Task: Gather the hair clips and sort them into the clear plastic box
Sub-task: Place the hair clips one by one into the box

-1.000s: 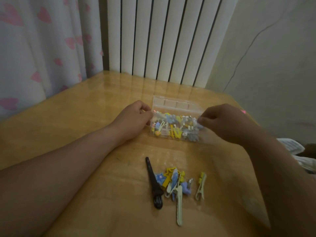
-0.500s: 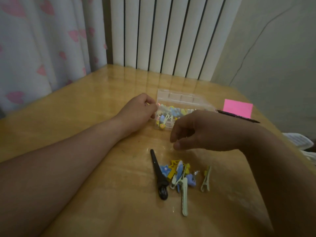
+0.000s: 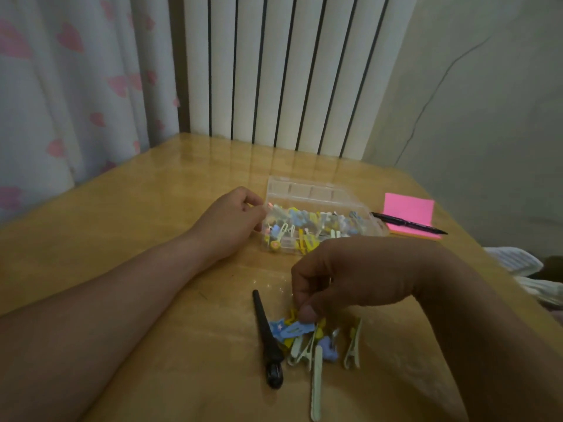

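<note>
Since half a second ago the right hand (image 3: 350, 275) has dropped from just over the near wall of the clear plastic box (image 3: 304, 190) to the loose hair clips (image 3: 307, 342), which lie in a small heap on the table (image 3: 137, 214), nearer me than the box and apart from it; the left hand (image 3: 231, 220) has stayed at the box's left end, fingers curled round that corner; from the head camera, my only view, the right hand's fingers are curled downward and bunched, thumb tip against a blue clip (image 3: 294, 330) and a yellow one beside it at the heap's box-ward edge; I cannot tell whether a clip is truly pinched yet or only touched; the heap sits directly under those fingertips, so the right hand is plainly the nearer one, and the carry, as I judge it, runs straight away from me toward the box; most clips lie with their long axes roughly pointing at the box, the black clip (image 3: 268, 336) on the heap's left, the pale green clip (image 3: 316, 388) stretching farthest from the box; they look small, flat, pastel blue, yellow and green, tangled together, so one may drag a neighbour; the box stands open, already well filled with similar clips; a pink notepad (image 3: 408, 208) with a pen (image 3: 408, 223) across it lies just right of the box.
</note>
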Demonstrator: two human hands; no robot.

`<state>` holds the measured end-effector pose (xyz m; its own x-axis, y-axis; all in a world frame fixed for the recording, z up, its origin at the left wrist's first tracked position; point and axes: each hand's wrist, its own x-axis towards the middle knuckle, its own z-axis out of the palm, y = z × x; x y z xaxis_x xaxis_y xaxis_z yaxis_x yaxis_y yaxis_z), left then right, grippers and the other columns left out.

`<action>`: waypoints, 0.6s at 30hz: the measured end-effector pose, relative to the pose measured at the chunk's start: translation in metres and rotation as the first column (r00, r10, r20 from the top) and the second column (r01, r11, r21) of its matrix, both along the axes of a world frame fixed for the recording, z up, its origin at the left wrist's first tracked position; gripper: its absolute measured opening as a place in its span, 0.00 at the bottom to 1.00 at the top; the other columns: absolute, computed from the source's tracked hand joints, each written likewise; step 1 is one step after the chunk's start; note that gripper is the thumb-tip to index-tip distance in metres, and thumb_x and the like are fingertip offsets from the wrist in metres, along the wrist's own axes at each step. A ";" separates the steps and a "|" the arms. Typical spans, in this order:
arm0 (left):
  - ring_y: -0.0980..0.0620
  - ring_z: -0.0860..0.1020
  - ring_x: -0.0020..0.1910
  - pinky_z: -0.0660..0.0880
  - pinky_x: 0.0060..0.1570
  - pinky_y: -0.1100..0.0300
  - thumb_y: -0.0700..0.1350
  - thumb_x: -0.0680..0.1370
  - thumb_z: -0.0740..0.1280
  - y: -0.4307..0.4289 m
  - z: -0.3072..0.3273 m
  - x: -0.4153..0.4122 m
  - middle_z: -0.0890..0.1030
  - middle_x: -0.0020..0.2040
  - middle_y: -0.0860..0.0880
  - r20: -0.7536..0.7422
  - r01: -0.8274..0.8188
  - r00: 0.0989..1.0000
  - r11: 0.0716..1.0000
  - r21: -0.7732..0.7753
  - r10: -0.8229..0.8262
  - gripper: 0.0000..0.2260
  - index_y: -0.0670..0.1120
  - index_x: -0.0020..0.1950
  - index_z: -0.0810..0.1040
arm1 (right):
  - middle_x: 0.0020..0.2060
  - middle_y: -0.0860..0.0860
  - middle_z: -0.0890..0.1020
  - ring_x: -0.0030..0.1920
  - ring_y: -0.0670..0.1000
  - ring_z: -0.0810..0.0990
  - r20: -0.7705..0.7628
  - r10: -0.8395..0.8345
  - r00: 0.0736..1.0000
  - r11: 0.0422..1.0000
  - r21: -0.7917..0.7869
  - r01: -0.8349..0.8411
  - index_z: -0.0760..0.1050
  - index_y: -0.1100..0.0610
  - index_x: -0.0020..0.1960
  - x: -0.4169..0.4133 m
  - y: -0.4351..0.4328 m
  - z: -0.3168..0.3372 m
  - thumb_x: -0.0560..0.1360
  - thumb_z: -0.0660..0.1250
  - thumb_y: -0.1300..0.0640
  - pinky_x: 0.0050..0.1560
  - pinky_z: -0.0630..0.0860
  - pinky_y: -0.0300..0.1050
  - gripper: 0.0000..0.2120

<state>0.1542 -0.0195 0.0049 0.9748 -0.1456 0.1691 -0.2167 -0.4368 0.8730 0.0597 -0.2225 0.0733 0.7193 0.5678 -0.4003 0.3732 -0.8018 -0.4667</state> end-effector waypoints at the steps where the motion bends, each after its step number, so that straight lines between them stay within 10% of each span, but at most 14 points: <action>1: 0.51 0.82 0.45 0.78 0.55 0.47 0.52 0.84 0.68 0.000 0.000 0.000 0.85 0.44 0.50 -0.002 -0.001 1.000 1.000 0.003 0.001 0.12 0.48 0.63 0.80 | 0.43 0.41 0.86 0.43 0.37 0.82 -0.004 -0.002 1.000 1.000 0.002 0.002 0.84 0.48 0.51 0.000 0.000 0.000 0.79 0.75 0.50 0.49 0.76 0.36 0.03; 18: 0.53 0.82 0.42 0.77 0.48 0.54 0.49 0.84 0.68 0.000 0.000 -0.002 0.86 0.45 0.48 0.010 -0.022 1.000 1.000 0.009 0.022 0.08 0.48 0.60 0.81 | 0.45 0.41 0.84 0.44 0.40 0.81 0.167 -0.086 0.982 0.996 -0.019 0.091 0.83 0.47 0.53 0.012 -0.006 -0.015 0.80 0.72 0.48 0.45 0.75 0.39 0.05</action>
<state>0.1524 -0.0200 0.0051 0.9760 -0.1258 0.1775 -0.2156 -0.4499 0.8666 0.0713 -0.2284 0.0583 0.8240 0.4896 -0.2852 0.3707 -0.8465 -0.3820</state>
